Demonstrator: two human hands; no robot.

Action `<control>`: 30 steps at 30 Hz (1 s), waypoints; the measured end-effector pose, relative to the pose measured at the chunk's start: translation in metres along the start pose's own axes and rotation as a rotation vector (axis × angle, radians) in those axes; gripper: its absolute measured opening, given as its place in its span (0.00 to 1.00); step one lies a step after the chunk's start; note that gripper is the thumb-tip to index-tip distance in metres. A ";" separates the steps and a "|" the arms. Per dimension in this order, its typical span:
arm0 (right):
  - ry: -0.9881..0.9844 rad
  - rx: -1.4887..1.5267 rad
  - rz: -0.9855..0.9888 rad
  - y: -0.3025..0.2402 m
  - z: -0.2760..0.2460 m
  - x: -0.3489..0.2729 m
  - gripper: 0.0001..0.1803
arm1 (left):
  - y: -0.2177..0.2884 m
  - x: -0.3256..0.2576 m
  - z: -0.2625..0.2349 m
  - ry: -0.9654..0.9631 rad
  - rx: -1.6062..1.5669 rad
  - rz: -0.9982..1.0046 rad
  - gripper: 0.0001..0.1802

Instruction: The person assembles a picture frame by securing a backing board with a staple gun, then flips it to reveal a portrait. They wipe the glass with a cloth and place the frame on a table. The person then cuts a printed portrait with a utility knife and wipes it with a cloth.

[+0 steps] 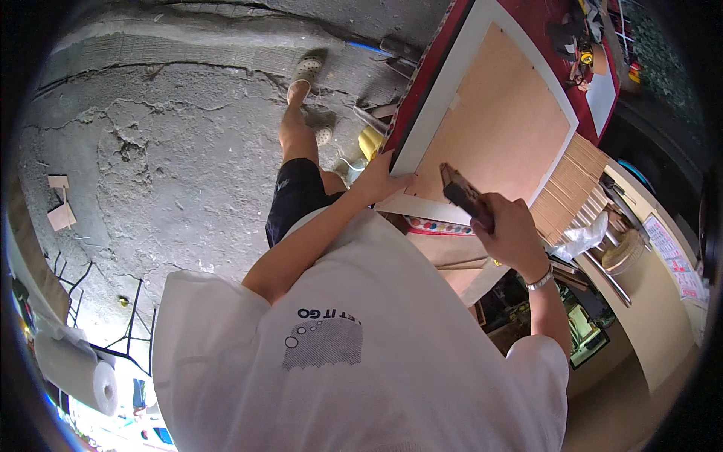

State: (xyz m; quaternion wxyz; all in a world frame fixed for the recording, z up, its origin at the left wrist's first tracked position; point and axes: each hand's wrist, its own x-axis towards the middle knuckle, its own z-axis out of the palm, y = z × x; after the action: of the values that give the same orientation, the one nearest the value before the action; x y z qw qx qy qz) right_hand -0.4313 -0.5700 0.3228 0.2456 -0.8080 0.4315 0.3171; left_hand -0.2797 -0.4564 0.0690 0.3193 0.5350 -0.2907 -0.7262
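Observation:
A brown backing board lies inside a white frame, tilted across the red-covered table. My left hand grips the frame's near left corner, the thumb on top and the other fingers mostly hidden at the edge. Above the frame's near edge, my right hand is closed round a dark, narrow hand tool, its worn brownish end pointing away to the left. The tool's exact kind is unclear. It appears raised off the board. Small dark marks dot the board near its edges.
Corrugated cardboard sits right of the frame. Tools, including a yellow tape measure, lie at the table's far right. A curved beige counter stands at the right, with a clear plastic bag beside it. Cracked concrete floor spreads left.

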 end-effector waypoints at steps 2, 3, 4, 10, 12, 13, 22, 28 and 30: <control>-0.008 0.013 0.043 0.011 -0.002 0.008 0.17 | 0.006 0.002 -0.001 -0.003 -0.010 -0.041 0.34; -0.046 0.026 0.080 0.012 -0.007 0.014 0.15 | 0.008 0.001 0.000 0.014 -0.011 -0.056 0.34; -0.025 0.022 0.060 0.014 -0.009 0.021 0.14 | 0.008 -0.001 0.000 0.034 -0.011 -0.075 0.33; 0.100 -0.053 -0.122 0.033 -0.006 0.052 0.13 | 0.029 -0.007 0.002 0.088 0.018 -0.127 0.36; 0.066 -0.048 -0.123 0.034 -0.009 0.062 0.12 | 0.027 -0.005 0.000 0.076 0.041 -0.143 0.37; 0.049 -0.048 -0.127 0.034 -0.011 0.066 0.12 | 0.026 -0.002 0.000 0.073 0.050 -0.149 0.37; -0.098 -0.174 -0.030 0.011 -0.041 0.085 0.09 | 0.055 0.089 0.000 0.209 0.196 0.118 0.44; -0.160 -0.230 0.027 0.006 -0.042 0.092 0.11 | 0.061 0.089 -0.001 0.158 0.234 0.082 0.38; -0.176 -0.276 0.029 0.004 -0.043 0.097 0.11 | 0.054 0.092 -0.001 0.175 0.234 0.123 0.38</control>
State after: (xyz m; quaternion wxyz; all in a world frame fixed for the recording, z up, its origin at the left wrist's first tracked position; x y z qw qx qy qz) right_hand -0.3802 -0.6530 0.2809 0.1647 -0.7970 0.3723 0.4462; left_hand -0.2907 -0.5615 0.0558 0.3228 0.6109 -0.3764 -0.6172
